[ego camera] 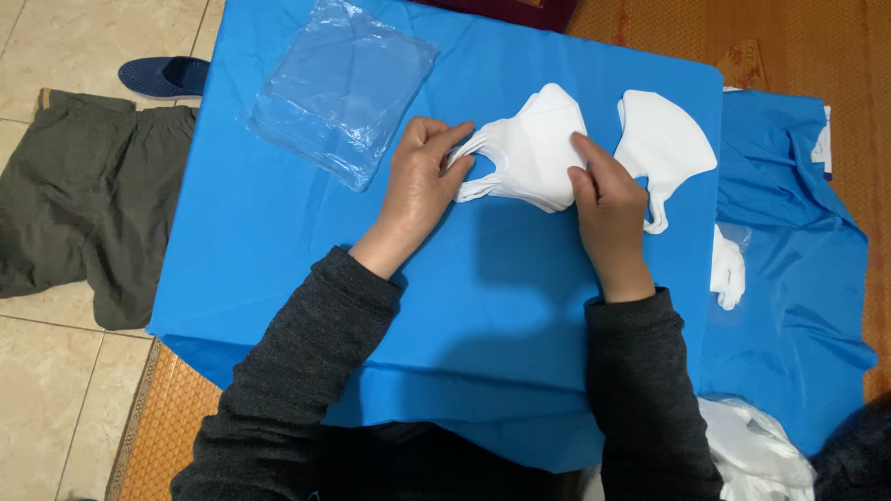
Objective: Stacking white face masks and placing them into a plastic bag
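Both hands are pinching a small stack of white face masks (pixel 529 148) lying near the middle of the blue-covered worktop (pixel 278 241): the left hand (pixel 419 176) is closing its grip on the ear loops at the stack's left edge, and the right hand (pixel 605 199) is pressing fingers down on the stack's right side. These masks are looking light, soft and floppy, a thin fabric that is bending under the fingertips, so the layers are likely to slide apart; a flat pinch across the whole edge seems the safer hold, rather than a tug on one thin loop. Counting now: one stack under the hands, its layers too tight to number; one separate white mask (pixel 664 139) lying just to its right, apart from it; another white piece (pixel 729 269) sitting at the worktop's right edge. One pile of clear plastic bags (pixel 343 83) is resting at the upper left, well clear of both hands. On the tiled floor are lying a dark green garment (pixel 83 204) and one blue shoe (pixel 162 76).
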